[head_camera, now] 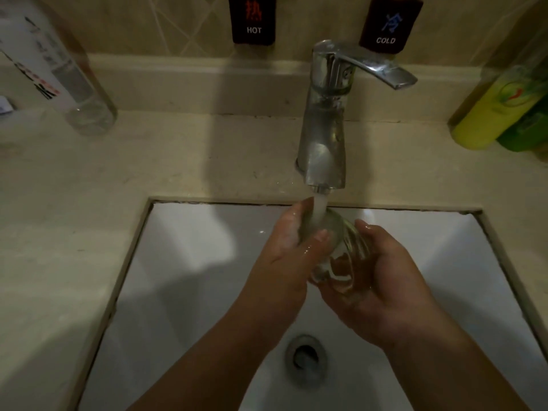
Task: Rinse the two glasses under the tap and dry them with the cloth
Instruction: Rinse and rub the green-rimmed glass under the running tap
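a clear plastic bottle with a printed label (56,69) leans at the counter's back left; yellow-green plastic bottles (501,111) stand back right; dark hot (253,20) and cold (388,23) wall tags.

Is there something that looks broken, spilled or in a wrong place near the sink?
Nothing looks damaged. A few water drops lie on the counter beside the tap, which is normal while it runs. The left hand and right hand hold one glass under the stream; a second glass and a cloth are not in view.
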